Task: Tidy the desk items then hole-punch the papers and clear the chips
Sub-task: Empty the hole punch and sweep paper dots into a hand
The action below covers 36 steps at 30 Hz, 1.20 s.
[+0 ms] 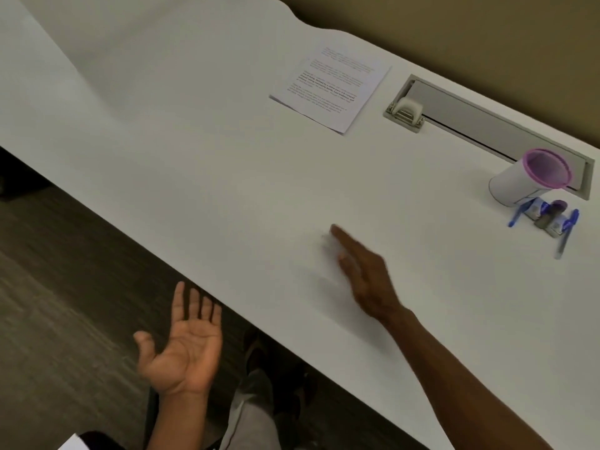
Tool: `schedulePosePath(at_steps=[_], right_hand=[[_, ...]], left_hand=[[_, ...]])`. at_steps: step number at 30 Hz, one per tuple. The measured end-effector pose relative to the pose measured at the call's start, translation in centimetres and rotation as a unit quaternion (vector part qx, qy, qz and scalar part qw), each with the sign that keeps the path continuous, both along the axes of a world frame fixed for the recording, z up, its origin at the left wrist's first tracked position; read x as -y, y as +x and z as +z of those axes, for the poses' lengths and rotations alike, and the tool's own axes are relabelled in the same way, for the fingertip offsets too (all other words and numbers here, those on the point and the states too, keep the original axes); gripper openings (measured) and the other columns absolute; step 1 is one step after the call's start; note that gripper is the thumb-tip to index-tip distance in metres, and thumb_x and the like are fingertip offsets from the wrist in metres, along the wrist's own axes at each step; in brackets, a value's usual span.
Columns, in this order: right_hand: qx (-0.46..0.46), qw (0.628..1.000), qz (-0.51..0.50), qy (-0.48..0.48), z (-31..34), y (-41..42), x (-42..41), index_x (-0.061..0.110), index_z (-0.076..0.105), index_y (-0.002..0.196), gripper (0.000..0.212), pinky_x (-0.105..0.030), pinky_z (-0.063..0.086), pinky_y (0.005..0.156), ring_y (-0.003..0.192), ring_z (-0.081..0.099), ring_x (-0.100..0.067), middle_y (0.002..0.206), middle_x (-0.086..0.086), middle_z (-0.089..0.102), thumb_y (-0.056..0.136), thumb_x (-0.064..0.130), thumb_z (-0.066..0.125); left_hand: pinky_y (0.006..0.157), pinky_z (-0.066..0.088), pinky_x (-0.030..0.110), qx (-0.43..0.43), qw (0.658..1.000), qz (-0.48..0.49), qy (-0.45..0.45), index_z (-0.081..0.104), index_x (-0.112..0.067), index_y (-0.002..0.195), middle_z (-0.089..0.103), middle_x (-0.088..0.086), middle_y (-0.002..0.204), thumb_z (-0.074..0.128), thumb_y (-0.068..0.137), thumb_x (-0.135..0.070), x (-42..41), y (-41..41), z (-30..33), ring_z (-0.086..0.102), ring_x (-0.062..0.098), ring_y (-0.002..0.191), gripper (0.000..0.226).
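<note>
A stack of printed papers (331,84) lies on the white desk (194,151) toward the back. To its right sits a beige hole punch (405,113). My right hand (360,271) rests flat on the desk with fingers straight, blurred by motion, beside a faint smear of small white chips (324,238). My left hand (183,342) is held palm up, fingers spread, just below the desk's front edge; it holds nothing.
A white cup with a pink rim (529,177) stands at the far right, partly over a grey cable hatch (493,131). Blue pens (565,232) and small desk items (548,216) lie just in front of the cup. A wall runs behind the desk.
</note>
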State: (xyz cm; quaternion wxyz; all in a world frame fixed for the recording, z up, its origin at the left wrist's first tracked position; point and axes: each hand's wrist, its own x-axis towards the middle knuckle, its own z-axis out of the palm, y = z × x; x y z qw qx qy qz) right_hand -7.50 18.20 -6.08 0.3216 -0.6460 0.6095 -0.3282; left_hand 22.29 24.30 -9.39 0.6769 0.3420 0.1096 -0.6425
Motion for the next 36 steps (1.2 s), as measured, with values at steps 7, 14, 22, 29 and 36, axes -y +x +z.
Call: schedulePosePath(at_steps=[7,14,22,29,36], right_hand=[[-0.104,0.989,-0.088,0.055,-1.4,-2.4,0.9,0.019,0.036,0.15,0.057,-0.035,0.013,0.124,0.148,0.015,-0.003,0.159,0.006,0.028,0.1,0.045,0.029],[-0.094,0.993,-0.037,0.056,-1.2,5.2,-2.9,0.019,0.022,0.155,0.059,-0.021,0.002,0.122,0.148,0.004,0.003,0.161,0.011,0.014,0.101,0.044,0.027],[-0.01,0.996,-0.083,0.041,0.1,1.9,4.2,0.02,0.041,0.148,0.054,-0.035,0.025,0.12,0.142,0.033,-0.003,0.153,0.006,0.041,0.099,0.042,0.036],[-0.023,0.999,-0.008,0.032,-1.2,7.3,-0.3,0.023,0.041,0.148,0.048,-0.034,0.021,0.122,0.143,0.028,0.003,0.153,0.011,0.039,0.102,0.035,0.033],[0.12,0.984,-0.131,0.026,-0.4,5.5,0.9,0.02,0.047,0.144,0.044,-0.038,0.029,0.119,0.138,0.039,0.0,0.147,0.013,0.048,0.103,0.031,0.034]], left_hand=[[0.119,0.024,0.052,-0.12,0.986,0.061,-0.101,0.032,0.003,0.149,0.03,0.018,0.158,0.035,0.092,-0.067,-0.9,-0.8,-3.5,0.029,0.033,0.147,0.09],[0.117,0.027,0.046,-0.119,0.983,0.11,-0.087,0.04,0.003,0.145,0.041,0.019,0.152,0.04,0.09,-0.068,-1.3,-2.5,-3.3,0.044,0.033,0.138,0.09],[0.109,0.043,0.045,-0.094,0.984,0.133,-0.078,0.044,0.003,0.143,0.049,0.019,0.146,0.039,0.09,-0.07,-0.9,-3.8,-2.8,0.051,0.03,0.133,0.09],[0.11,0.041,0.042,-0.082,0.985,0.132,-0.069,0.043,0.001,0.144,0.049,0.018,0.146,0.038,0.091,-0.07,-1.1,-4.6,-3.1,0.05,0.028,0.134,0.089],[0.125,0.0,0.039,-0.051,0.984,0.055,-0.16,0.005,-0.004,0.152,0.009,0.013,0.162,0.034,0.093,-0.073,-2.2,-2.6,-4.7,0.007,0.025,0.152,0.095]])
